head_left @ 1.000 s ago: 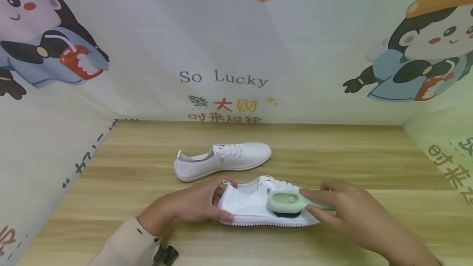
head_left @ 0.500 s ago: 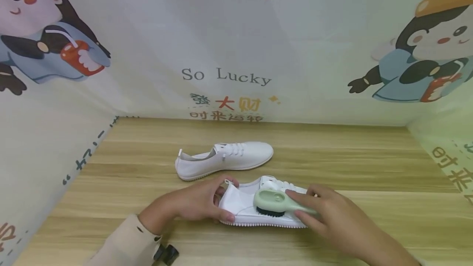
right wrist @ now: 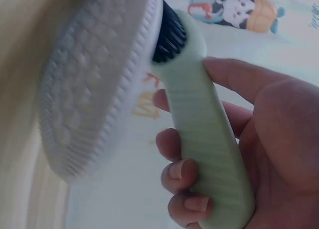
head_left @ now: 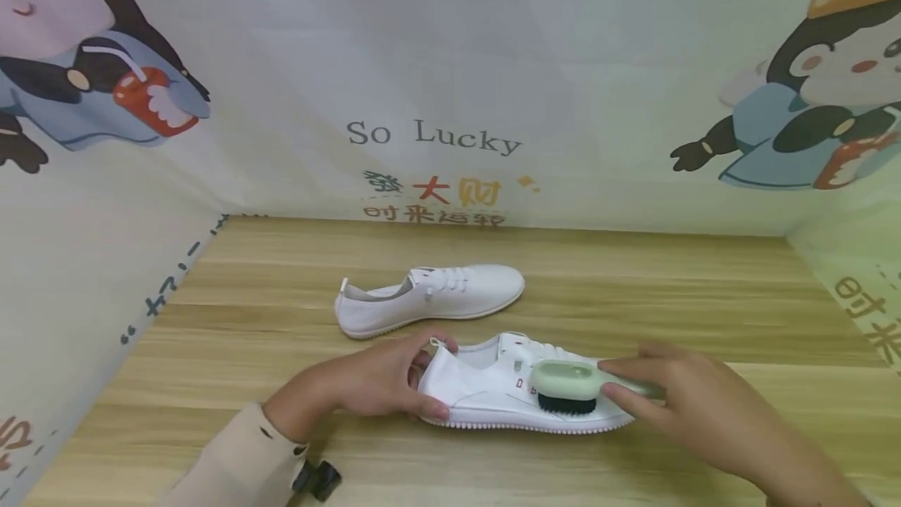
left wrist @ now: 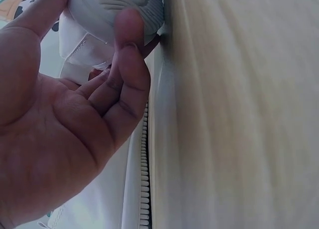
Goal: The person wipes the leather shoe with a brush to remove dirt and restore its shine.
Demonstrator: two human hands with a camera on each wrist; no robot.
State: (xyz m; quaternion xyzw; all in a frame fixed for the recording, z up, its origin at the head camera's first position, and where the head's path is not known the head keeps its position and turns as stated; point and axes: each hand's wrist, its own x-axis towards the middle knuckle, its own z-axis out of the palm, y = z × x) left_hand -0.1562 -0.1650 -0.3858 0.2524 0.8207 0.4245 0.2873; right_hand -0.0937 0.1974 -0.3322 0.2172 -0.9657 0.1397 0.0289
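Note:
The nearer white shoe [head_left: 486,393] points its toe right, and my left hand [head_left: 380,378] grips it by the heel, thumb on the near side. In the left wrist view, curled fingers [left wrist: 130,84] press on the heel end of the sole [left wrist: 117,7]. My right hand [head_left: 693,401] holds a pale green brush [head_left: 566,378] by its handle, with the fingers wrapped round it in the right wrist view [right wrist: 209,154]. Its black bristles [head_left: 566,404] lie against the shoe's near side toward the toe. Small red marks [head_left: 519,383] show on the shoe just left of the brush.
Behind the held shoe, a second white shoe [head_left: 450,296] lies on the wood-grain tabletop [head_left: 633,288], toe to the right. Printed cloth walls [head_left: 598,100] enclose the back and sides. A small black object [head_left: 318,480] is at the left cuff.
My right hand first slid the brush left along the shoe's side, then back right toward the toe. The left hand keeps its grip on the heel. The head view has shifted slightly.

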